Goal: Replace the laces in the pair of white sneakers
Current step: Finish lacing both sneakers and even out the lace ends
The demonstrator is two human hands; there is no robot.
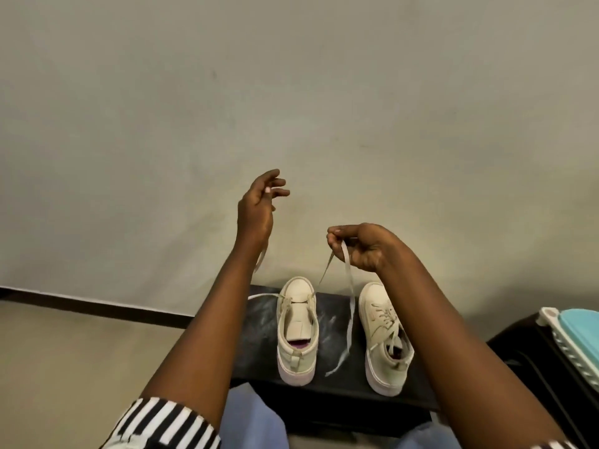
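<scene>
Two white sneakers stand side by side on a dark bench [327, 393], toes toward the wall. The left sneaker [296, 338] has its tongue bare, with a white lace [349, 315] threaded only through the eyelets nearest the toe. The right sneaker [384, 338] is fully laced. My right hand [364, 246] is above the shoes and pinches the lace's right side, whose free end hangs down onto the bench between the shoes. My left hand [259, 205] is raised higher, fingers loosely curled, and a blurred strip of the lace's other end hangs from under its palm.
A plain wall rises just behind the bench, with a dark baseboard [97, 307] along the floor at left. At the right edge a white and teal plastic item [573, 345] lies on a black case. My knees in blue trousers are at the bench's near edge.
</scene>
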